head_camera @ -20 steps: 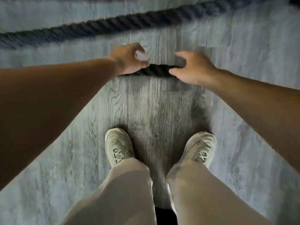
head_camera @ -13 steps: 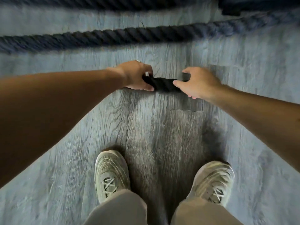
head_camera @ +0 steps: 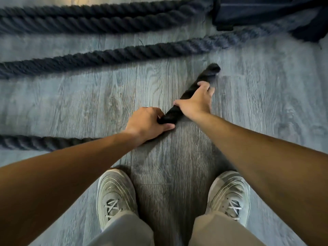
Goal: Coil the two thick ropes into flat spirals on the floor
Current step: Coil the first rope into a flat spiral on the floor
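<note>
Since the earlier frames, the rope end (head_camera: 206,76) has swung from lying crosswise between the hands to pointing up and to the right, away from the person, and more rope has come into view beyond it. Both hands were side by side on a level stretch then; now the right hand (head_camera: 196,102) sits farther out along the rope than the left hand (head_camera: 148,122).

Fingers of the left hand curl round the rope, thumb flat along the floor (head_camera: 71,103) side, pinning the spot where the rope bends. Behind it the rope runs off leftward under the forearm (head_camera: 35,142). Fingers of the right hand wrap over the top of the free stretch, just short of the frayed tip. This split looks deliberate: one hand anchors a pivot while the other steers the tip round, which I judge to be the start of the spiral's tight centre.

From left hand to tip, the held stretch's long axis runs diagonally, lower left to upper right, low over the grey wood planks in front of the two sneakers (head_camera: 115,194). Farther away, more lengths of rope (head_camera: 106,55) lie roughly crosswise, uncoiled, and a dark blue object (head_camera: 266,9) sits at the top right.
</note>
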Available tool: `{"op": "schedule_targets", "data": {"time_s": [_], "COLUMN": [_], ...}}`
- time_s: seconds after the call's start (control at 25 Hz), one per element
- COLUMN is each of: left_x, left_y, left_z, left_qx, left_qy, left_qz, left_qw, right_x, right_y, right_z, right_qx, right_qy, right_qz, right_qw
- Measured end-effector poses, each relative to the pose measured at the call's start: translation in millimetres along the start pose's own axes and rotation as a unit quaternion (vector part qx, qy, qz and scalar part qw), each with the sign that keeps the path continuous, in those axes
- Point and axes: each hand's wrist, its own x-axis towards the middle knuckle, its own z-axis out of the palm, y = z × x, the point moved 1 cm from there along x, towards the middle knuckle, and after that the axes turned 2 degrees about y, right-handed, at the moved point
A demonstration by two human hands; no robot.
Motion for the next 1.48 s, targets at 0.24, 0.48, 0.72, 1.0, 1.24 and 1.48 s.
{"op": "schedule_targets", "data": {"time_s": [0.24, 0.48, 0.72, 1.0, 1.24, 1.48], "left_x": [29, 91, 75, 30, -4, -5], "left_y": [-13, -25, -21, 1, 15, 39], "left_z": [-20, -57, -40, -21, -6, -4], "left_qx": [-0.205, 0.256, 0.317, 0.165, -0.247, -0.227], "left_qy": [0.003, -0.018, 0.067, 0.056, -0.016, -0.084], "left_qz": [-0.052, 0.264, 0.257, -0.011, -0.239, -0.221], "left_qw": [0.977, 0.930, 0.911, 0.985, 0.939, 0.945], "right_x": [11, -9, -64, -23, -3, -47], "right_y": [14, 21, 56, 43, 36, 66], "right_z": [-8, -7, -9, -22, -37, -32], "right_qx": [-0.014, -0.117, -0.138, 0.030, -0.005, -0.176], "right_qy": [-0.079, -0.216, -0.155, -0.080, -0.033, -0.180], "right_qz": [-0.061, -0.247, 0.019, 0.059, -0.064, -0.155], "right_qw": [0.995, 0.937, 0.978, 0.995, 0.997, 0.955]}}
